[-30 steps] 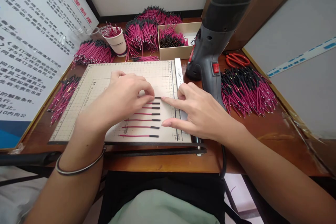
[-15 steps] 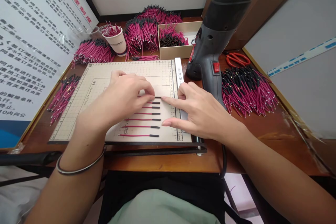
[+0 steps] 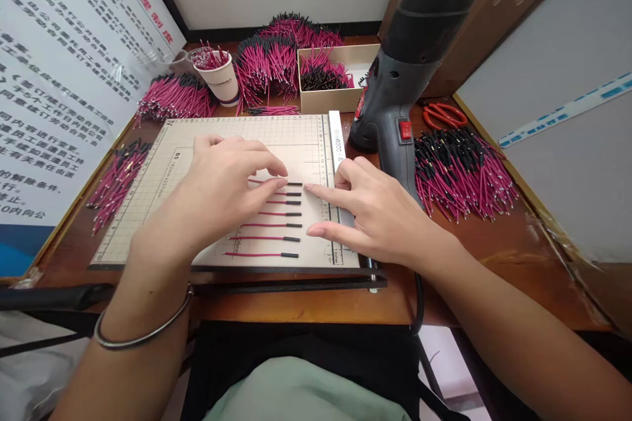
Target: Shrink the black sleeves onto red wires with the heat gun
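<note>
Several pink wires with black sleeves on their right ends lie in a row, roughly parallel, on a cream paper-trimmer board (image 3: pixel 257 128). At the far end of the row is the top wire (image 3: pixel 295 184). My left hand (image 3: pixel 224 181) hovers over it, thumb and index fingertip slightly apart; the thumb tip is at the wire, and the palm covers the left ends of some wires. My right hand (image 3: pixel 378 210) rests at the board's right side. Its index finger points at the top wire's sleeved end, its thumb is spread below, and the other fingers are curled.
A black heat gun (image 3: pixel 395 99) stands right of the board. Beyond are a box of wires (image 3: pixel 326 102), a paper cup (image 3: pixel 222 85) and wire heaps (image 3: pixel 269 66). Red-handled pliers (image 3: pixel 444 116) lie behind a wire pile (image 3: pixel 464 174). The trimmer's arm (image 3: pixel 276 285) runs along the front.
My left hand has moved slightly left, and its thumb and index finger have parted from the top wire, showing more of it. My right hand has barely moved.
</note>
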### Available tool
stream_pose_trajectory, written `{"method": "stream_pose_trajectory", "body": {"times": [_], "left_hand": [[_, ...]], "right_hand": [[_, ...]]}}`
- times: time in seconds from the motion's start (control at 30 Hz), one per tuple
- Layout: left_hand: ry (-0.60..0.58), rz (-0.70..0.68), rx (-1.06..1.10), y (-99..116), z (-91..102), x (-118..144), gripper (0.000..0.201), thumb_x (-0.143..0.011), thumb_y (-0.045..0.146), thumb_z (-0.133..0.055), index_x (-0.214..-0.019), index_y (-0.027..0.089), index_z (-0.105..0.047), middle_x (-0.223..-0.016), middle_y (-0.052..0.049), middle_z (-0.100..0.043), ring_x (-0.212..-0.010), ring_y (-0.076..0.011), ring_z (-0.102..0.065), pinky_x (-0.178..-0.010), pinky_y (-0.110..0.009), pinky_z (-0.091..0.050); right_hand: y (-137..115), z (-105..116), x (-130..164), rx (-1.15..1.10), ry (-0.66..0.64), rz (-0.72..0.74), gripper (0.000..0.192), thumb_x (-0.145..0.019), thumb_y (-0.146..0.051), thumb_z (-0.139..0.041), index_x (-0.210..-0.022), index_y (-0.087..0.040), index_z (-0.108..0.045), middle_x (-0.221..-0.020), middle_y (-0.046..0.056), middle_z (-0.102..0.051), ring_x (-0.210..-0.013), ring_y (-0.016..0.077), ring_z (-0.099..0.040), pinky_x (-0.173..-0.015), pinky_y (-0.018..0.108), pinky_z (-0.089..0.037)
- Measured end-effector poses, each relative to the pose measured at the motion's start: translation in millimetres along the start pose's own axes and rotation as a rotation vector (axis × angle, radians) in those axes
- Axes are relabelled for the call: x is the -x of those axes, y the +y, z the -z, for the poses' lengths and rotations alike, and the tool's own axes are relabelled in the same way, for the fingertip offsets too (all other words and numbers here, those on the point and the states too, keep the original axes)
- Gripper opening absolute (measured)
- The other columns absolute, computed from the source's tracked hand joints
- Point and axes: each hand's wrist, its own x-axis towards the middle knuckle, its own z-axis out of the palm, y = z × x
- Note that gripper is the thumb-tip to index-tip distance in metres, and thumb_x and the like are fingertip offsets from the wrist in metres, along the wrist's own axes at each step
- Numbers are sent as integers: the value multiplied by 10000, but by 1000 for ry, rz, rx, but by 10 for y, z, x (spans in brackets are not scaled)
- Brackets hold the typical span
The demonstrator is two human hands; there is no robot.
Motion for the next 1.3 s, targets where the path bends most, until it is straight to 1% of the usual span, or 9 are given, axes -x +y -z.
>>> {"method": "stream_pose_trajectory", "body": {"times": [0.13, 0.2, 0.33, 0.43, 0.63, 0.9, 1.13, 1.3], "left_hand": [[-46, 19, -6, -3, -19, -36, 244, -931, 341, -533, -851, 252, -745, -944, -18, -774, -999, -276, -668, -1052, -513, -312], [-74, 29, -5, -4, -23, -66, 223, -923, 326, -550, -840, 253, -744, -947, -9, -780, -994, -270, -668, -1043, -500, -312], [-110, 38, -13, 3, -25, -104, 207, -925, 315, -574, -816, 248, -737, -933, -1, -779, -980, -258, -662, -1023, -482, -302], [-112, 42, -20, -6, -34, -116, 203, -927, 314, -588, -804, 243, -733, -920, -3, -771, -958, -251, -657, -1002, -470, -298], [-111, 1, 9, -63, -59, -125, 205, -921, 317, -577, -798, 239, -721, -906, -7, -762, -918, -233, -644, -968, -453, -306], [-123, -1, 13, -52, -63, -128, 223, -911, 343, -550, -801, 238, -713, -911, -4, -763, -919, -233, -649, -978, -460, -299], [-107, -2, 19, -53, -69, -125, 241, -902, 362, -538, -796, 237, -715, -906, -11, -764, -906, -230, -647, -969, -467, -299], [-104, -14, 24, -73, -50, -90, 287, -906, 393, -498, -823, 247, -732, -920, -20, -765, -894, -239, -646, -981, -488, -318]], "right_hand": [[-35, -2, -21, -96, -7, -99, 826, -1001, -771, -265, -1135, -164, -810, -909, 98, -527, -841, 208, -469, -755, 347, -437], [-46, -5, -26, -133, -13, -123, 830, -986, -789, -284, -1111, -164, -815, -917, 98, -515, -862, 214, -479, -762, 351, -451], [-46, -13, -23, -172, -3, -130, 796, -977, -790, -332, -1127, -177, -817, -914, 92, -499, -884, 218, -487, -770, 356, -469], [-35, -16, -16, -177, -6, -133, 760, -970, -783, -376, -1166, -191, -811, -923, 89, -496, -892, 221, -492, -768, 360, -476], [-17, -26, -8, -173, -18, -120, 648, -957, -728, -514, -1209, -203, -797, -936, 78, -489, -899, 217, -493, -766, 355, -478], [-24, -42, -5, -183, 1, -113, 644, -966, -720, -503, -1202, -198, -798, -938, 75, -474, -896, 211, -481, -788, 355, -469], [-22, -35, -8, -170, 4, -112, 639, -961, -723, -508, -1186, -201, -800, -932, 78, -487, -885, 215, -485, -753, 343, -455], [-28, -22, -7, -137, 35, -88, 675, -981, -722, -467, -1086, -153, -815, -897, 77, -493, -851, 200, -479, -741, 330, -454]]}}
